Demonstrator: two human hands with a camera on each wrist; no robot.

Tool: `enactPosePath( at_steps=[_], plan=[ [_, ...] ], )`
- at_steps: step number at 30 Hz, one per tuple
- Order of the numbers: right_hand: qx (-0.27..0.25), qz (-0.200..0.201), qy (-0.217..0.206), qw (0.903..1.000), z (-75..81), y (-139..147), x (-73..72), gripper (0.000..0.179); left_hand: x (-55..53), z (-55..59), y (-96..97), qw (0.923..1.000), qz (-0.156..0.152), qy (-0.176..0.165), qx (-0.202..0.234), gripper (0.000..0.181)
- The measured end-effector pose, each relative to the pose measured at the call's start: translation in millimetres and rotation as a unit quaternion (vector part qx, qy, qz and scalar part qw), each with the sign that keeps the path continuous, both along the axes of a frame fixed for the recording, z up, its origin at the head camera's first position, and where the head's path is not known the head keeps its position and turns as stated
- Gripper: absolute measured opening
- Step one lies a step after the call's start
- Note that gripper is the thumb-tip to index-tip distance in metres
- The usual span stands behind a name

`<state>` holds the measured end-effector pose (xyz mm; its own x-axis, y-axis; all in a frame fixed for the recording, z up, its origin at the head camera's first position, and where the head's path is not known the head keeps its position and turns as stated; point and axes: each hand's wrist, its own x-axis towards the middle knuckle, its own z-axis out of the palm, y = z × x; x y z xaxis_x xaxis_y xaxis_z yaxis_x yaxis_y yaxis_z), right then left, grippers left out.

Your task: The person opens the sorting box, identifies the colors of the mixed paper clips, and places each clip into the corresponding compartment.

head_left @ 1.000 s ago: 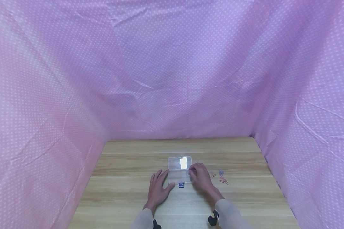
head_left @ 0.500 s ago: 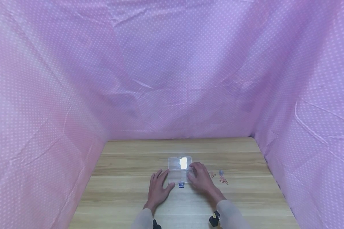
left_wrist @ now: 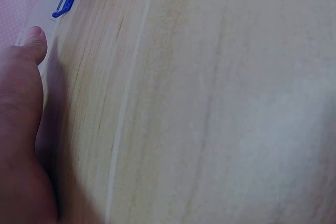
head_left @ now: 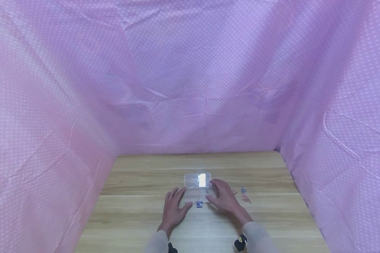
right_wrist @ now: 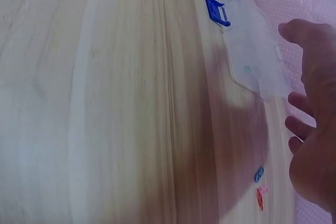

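Observation:
A clear plastic box [head_left: 192, 195] lies with its transparent lid [head_left: 191, 180] swung back. Its blue latch [head_left: 199, 204] is at the front edge. My left hand [head_left: 173, 211] rests along the box's left side, fingers straight, thumb [left_wrist: 34, 40] at the front corner. At the right side is my right hand [head_left: 225, 199], thumb and fingers spread apart, nothing between them in the right wrist view. A small greenish paper clip [head_left: 207, 191] lies in the right part of the box; it shows as a green spot [right_wrist: 247, 69] in the right wrist view.
Right of the box, blue paper clips [head_left: 243, 190] and several red and pink paper clips [head_left: 246, 199] lie on the wooden table [head_left: 139, 211]. One reddish clip [head_left: 235, 193] is close to my right hand. Pink dotted cloth [head_left: 190, 119] stands behind and on both sides.
My right thumb and fingers have parted, and the hand has moved slightly right. The greenish paper clip now shows inside the box. My left hand has stayed put.

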<state>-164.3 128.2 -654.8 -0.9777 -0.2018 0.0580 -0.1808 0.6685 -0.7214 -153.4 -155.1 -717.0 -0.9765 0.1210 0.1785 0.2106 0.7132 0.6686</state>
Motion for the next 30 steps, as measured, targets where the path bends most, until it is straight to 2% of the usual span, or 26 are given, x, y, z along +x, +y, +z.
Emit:
enactPosePath(
  at_steps=[4, 9, 13, 17, 24, 30],
  plan=[
    [0.009, 0.006, 0.009, 0.9999, 1.2, 6.6, 2.1, 0.078, 0.3, 1.9, 0.3, 1.0000, 0.000, 0.001, 0.000, 0.071],
    [0.019, 0.013, 0.021, 0.9995, 0.6, 16.5, 6.5, 0.083, 1.1, 4.5, 0.6, 0.9992, 0.004, -0.038, 0.013, 0.073],
    [0.022, 0.012, 0.038, 0.9990, -0.8, 25.9, 9.8, 0.084, 1.5, 5.5, 0.5, 0.9987, 0.004, -0.049, 0.014, 0.073],
    [0.037, 0.007, 0.047, 0.9982, -4.1, 37.1, 12.5, 0.086, 2.5, 6.8, 0.2, 0.9989, 0.004, -0.046, 0.009, 0.073],
    [0.059, -0.006, 0.032, 0.9977, -6.6, 59.0, 17.7, 0.090, 3.3, 8.6, 0.7, 0.9991, 0.002, -0.039, 0.014, 0.074],
    [0.059, -0.023, 0.051, 0.9967, -12.2, 81.3, 22.6, 0.088, 3.3, 7.9, 0.3, 0.9994, -0.001, -0.033, 0.013, 0.073]
  ],
)
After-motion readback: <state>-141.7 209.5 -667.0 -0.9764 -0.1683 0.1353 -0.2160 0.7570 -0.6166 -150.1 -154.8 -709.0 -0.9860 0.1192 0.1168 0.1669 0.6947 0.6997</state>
